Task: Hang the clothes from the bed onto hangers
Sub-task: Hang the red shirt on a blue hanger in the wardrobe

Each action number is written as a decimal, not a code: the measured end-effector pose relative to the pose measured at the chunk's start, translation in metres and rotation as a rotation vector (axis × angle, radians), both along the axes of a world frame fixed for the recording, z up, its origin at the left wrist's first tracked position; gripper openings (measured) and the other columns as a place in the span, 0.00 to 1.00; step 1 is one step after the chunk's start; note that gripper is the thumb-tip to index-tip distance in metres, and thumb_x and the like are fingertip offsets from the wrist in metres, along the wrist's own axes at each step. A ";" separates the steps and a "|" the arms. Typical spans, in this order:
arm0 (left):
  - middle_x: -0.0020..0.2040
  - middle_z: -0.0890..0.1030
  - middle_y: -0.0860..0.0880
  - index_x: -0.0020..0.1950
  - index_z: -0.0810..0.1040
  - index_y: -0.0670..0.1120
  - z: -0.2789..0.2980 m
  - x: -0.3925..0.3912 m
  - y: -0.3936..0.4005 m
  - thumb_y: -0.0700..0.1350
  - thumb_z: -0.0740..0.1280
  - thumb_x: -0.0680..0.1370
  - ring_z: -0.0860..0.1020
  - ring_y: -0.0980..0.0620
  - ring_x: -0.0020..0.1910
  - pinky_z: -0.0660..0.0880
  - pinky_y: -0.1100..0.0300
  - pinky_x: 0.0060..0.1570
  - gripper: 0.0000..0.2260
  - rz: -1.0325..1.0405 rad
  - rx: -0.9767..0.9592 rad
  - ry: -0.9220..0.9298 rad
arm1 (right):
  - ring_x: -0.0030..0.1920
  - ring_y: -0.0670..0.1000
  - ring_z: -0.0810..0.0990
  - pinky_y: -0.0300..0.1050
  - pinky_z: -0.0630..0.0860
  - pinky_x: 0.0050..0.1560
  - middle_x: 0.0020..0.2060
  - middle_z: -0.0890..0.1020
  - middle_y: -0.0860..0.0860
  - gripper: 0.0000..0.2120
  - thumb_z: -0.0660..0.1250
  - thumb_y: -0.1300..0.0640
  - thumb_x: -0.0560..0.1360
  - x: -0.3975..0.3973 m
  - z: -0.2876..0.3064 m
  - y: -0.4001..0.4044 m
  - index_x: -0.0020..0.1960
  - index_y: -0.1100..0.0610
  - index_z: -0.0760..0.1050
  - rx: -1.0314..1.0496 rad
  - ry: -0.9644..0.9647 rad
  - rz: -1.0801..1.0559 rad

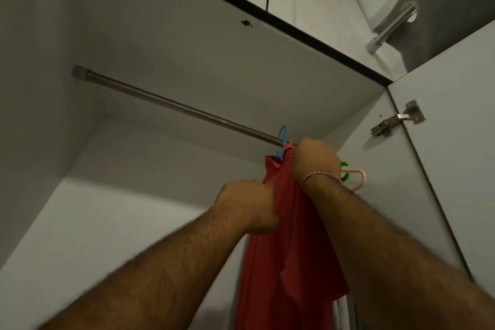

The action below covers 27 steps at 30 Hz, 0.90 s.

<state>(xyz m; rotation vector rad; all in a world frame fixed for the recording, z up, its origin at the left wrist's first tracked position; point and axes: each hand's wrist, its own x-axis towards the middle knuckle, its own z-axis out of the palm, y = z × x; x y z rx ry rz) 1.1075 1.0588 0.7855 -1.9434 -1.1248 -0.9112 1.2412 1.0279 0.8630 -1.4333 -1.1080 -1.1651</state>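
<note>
The red garment [289,236] hangs on a blue hanger [281,142] whose hook sits over the rod [166,103], just above the fingers of the right hand [314,162]. That hand is closed at the garment's collar, close under the rod; its fingertips face away, so whether they pinch cloth or hanger cannot be told. The left hand [247,206] is lower, its fingers curled round the garment's near edge, with the cloth falling below them. The step in hand appears to be seating and straightening the hung garment. To do it well, keep the upper fingers steady at the collar so the hook does not lift off the rod, and draw the lower fingers down along the edge to flatten folds. A green hook [345,170] and a pink hook [357,178] lie just beyond the right wrist; avoid catching them when letting go.
</note>
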 end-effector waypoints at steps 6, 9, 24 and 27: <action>0.50 0.81 0.51 0.61 0.76 0.52 -0.001 0.004 0.039 0.57 0.65 0.76 0.80 0.48 0.48 0.81 0.46 0.53 0.17 -0.063 -0.008 0.009 | 0.48 0.61 0.81 0.49 0.71 0.42 0.51 0.82 0.58 0.10 0.61 0.54 0.83 0.003 0.007 0.027 0.56 0.58 0.78 -0.044 0.013 -0.092; 0.45 0.77 0.52 0.59 0.76 0.50 -0.007 0.006 0.057 0.57 0.65 0.76 0.79 0.48 0.46 0.80 0.48 0.52 0.16 -0.096 -0.015 0.038 | 0.48 0.62 0.80 0.50 0.74 0.45 0.49 0.82 0.59 0.11 0.62 0.54 0.81 0.011 0.009 0.028 0.56 0.59 0.79 -0.115 0.034 -0.118; 0.79 0.67 0.42 0.82 0.61 0.46 -0.096 0.071 0.059 0.57 0.56 0.78 0.69 0.42 0.75 0.70 0.41 0.66 0.33 -0.597 0.403 -0.007 | 0.66 0.61 0.72 0.60 0.75 0.59 0.72 0.72 0.56 0.25 0.66 0.55 0.74 0.101 -0.107 -0.007 0.71 0.56 0.73 0.053 -0.285 -0.185; 0.82 0.63 0.40 0.83 0.61 0.44 -0.135 0.108 0.033 0.55 0.58 0.78 0.65 0.42 0.79 0.67 0.40 0.71 0.34 -0.731 0.410 0.040 | 0.69 0.58 0.71 0.58 0.73 0.60 0.75 0.69 0.53 0.28 0.62 0.54 0.75 0.128 -0.174 -0.050 0.75 0.54 0.69 -0.119 -0.305 -0.272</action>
